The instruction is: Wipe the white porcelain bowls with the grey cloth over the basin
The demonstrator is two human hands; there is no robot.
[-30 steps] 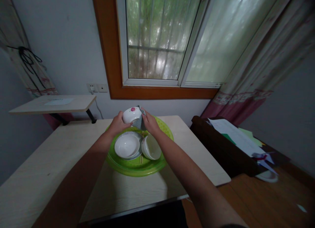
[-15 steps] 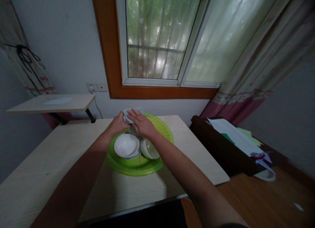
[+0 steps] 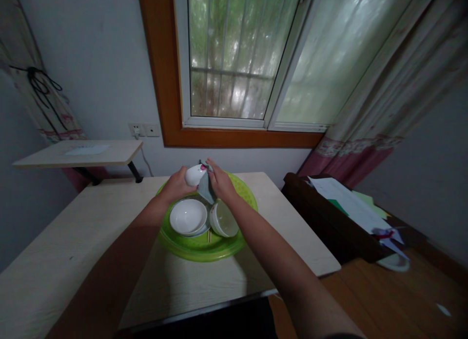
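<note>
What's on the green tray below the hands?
A white bowl atop another dish, a tilted bowl, thin sticks. Anything covered by these, the left hand or right hand is hidden.

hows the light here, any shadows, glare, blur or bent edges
Head view: dim indoors, bright patches in the metal-framed glass window; head view: soft shadow on the pale wooden table before the round green plastic tray; head view: grey cloth at the bare right hand slightly blurred; head view: wide-angle stretching toward the edges.

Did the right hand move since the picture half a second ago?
Yes, a little to the right, judged against the brown window frame: the right hand is now at the right side of the flowered white bowl.
</note>
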